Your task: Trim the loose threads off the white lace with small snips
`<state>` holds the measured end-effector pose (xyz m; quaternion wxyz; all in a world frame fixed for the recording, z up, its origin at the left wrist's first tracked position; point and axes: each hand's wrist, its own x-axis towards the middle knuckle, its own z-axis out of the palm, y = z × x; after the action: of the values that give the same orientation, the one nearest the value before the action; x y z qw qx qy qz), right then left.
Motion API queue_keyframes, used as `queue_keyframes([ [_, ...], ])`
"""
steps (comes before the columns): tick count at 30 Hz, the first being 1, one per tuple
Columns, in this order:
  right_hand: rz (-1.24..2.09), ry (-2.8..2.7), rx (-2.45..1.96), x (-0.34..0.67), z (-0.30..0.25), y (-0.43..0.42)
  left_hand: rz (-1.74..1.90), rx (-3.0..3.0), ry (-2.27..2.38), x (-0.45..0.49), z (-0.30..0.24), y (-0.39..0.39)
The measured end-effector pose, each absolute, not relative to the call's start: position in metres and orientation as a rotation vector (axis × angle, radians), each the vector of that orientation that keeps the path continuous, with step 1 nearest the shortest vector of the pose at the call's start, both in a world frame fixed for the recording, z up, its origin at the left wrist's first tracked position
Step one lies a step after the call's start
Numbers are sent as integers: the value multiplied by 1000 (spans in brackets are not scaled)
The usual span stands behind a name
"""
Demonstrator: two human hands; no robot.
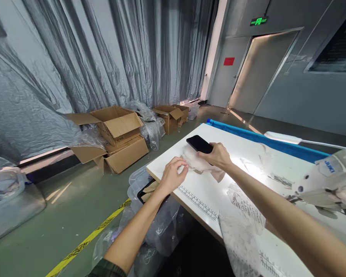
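A black smartphone (200,144) is gripped in my right hand (218,155), tilted above the white table top, its dark face turned up. Under the phone lies a crumpled piece of pale, sheer fabric (217,175). My left hand (173,176) is at the table's left edge, beside that fabric. Its fingers are curled, with thumb and forefinger tips close together; whether they pinch the fabric's edge I cannot make out. Nearer to me, a strip of white lace (242,238) hangs over the front edge, below my right forearm.
A JUKI sewing machine (325,177) stands at the right of the table (167,157), which has a printed ruler (197,202) along its front. Clear plastic bins (135,182) are below the left edge. Open cardboard boxes (118,130) and yellow floor tape (89,238) lie further left.
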<state>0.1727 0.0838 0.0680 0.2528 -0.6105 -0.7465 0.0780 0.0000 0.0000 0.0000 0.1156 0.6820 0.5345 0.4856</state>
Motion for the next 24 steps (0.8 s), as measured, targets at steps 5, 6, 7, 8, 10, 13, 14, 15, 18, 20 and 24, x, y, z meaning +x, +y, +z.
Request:
queue_keyframes([
  [5, 177, -2041, -1788, 168, 41, 99, 1384, 1998, 1557, 1, 0, 0],
  [6, 165, -2046, -1795, 168, 38, 99, 1377, 2001, 1552, 1, 0, 0],
  [7, 156, -2053, -1794, 169, 36, 99, 1371, 2001, 1549, 1, 0, -1],
  [8, 147, -2060, -1788, 169, 35, 98, 1366, 1998, 1550, 1, 1, -1],
  [10, 132, -2080, -1771, 170, 34, 97, 1352, 1991, 1570, 1, 1, -1],
  [13, 129, -2070, -1753, 173, 39, 93, 1327, 1991, 1605, 0, 0, -1],
  [14, 130, -2055, -1743, 175, 41, 90, 1328, 1994, 1615, 0, 0, -1],
  [15, 132, -2040, -1727, 179, 45, 85, 1333, 2000, 1621, 0, 0, -1],
  [18, 154, -2034, -1626, 198, 57, 61, 1344, 2054, 1657, 1, 1, -2],
  [20, 174, -2057, -1507, 218, 65, 37, 1281, 2159, 1711, 4, 5, -1],
  [24, 139, -2057, -1326, 262, 75, -20, 1020, 2480, 1756, 17, 17, 8],
])
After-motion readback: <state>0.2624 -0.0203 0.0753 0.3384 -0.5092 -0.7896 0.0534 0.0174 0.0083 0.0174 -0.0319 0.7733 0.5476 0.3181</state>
